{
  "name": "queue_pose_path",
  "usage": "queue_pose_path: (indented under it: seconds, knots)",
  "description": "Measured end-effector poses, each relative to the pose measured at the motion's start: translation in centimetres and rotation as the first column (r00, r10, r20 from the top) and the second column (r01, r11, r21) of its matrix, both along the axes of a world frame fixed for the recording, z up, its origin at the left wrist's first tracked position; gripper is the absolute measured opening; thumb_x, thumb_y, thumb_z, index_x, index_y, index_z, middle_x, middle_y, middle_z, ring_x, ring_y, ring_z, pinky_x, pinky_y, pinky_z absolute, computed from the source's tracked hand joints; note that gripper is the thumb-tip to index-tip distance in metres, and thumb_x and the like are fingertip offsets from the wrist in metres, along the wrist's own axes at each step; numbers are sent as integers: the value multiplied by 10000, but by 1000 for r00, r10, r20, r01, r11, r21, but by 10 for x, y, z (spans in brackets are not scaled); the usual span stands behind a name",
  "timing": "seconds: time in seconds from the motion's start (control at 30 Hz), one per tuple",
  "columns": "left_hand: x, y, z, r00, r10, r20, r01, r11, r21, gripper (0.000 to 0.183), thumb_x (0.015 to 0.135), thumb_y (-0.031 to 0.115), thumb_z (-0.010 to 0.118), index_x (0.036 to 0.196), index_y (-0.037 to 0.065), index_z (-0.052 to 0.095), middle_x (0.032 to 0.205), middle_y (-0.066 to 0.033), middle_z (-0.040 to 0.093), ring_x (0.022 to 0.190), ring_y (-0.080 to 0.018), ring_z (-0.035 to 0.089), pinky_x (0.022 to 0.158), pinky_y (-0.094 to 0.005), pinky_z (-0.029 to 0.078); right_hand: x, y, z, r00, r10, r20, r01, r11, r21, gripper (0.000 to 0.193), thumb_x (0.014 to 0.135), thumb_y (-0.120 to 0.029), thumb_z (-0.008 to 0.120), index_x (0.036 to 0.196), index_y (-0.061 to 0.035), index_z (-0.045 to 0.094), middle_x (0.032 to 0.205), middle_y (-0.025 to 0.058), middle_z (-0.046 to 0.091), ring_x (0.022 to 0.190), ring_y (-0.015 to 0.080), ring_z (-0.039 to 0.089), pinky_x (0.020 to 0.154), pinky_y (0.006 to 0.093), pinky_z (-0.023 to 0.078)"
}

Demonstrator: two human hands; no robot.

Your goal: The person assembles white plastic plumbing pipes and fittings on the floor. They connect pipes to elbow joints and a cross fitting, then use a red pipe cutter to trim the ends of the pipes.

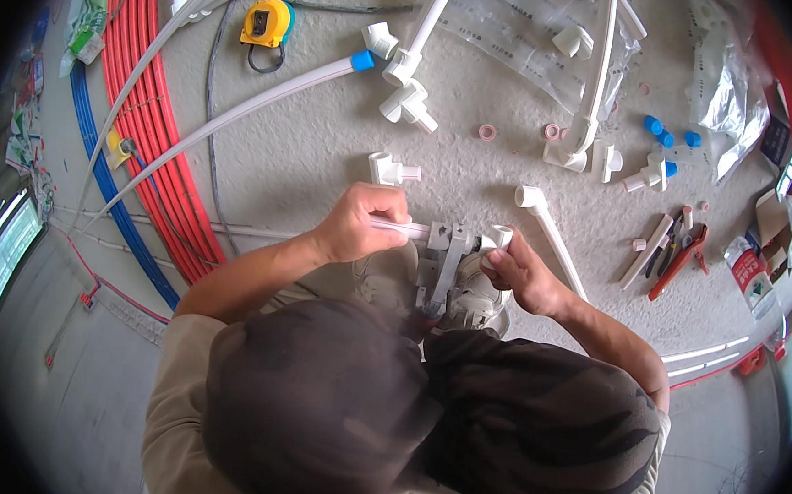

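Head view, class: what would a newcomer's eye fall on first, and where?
Probably the red tubes sweeping down the floor's left side, with blue tubes to their left. Next, the yellow tape measure at the upper left, right of the red ones. Then, near the centre, the left hand grips a white pipe and the right hand a white fitting, a metal tool between the hands.

An unfinished building interior: beyond the fingers lies rough concrete floor strewn with white pipe fittings; left of the fingers run red tubing and blue tubing, right of them lie hand tools.
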State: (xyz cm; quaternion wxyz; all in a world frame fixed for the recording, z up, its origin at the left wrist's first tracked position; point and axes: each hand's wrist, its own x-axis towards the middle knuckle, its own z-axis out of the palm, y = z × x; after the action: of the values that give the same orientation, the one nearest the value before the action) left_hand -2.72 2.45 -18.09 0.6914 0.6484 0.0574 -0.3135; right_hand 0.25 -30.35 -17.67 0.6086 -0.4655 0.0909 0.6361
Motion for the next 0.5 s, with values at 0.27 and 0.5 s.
queue_pose_path:
  seconds: [0.27,0.5]
  knots:
    - [-1,-1,-3,999,-5,-45,5,1000,6,230,773,-11,781,793,24,555,812,-48,646,731,-116,591,667,-300,467,2,4,0,999,-4,-49,6,999,38,188,1148,-291,462,1118,-110,420,827,-43,405,688,62,339,590,252,328]
    - [-1,-7,-2,1000,6,24,-7,999,35,230,773,-21,754,790,28,530,779,-61,616,698,-142,570,642,-309,457,2,4,0,997,-4,-71,7,999,34,188,1149,-293,460,1108,-115,416,815,-43,403,679,64,348,583,253,325]
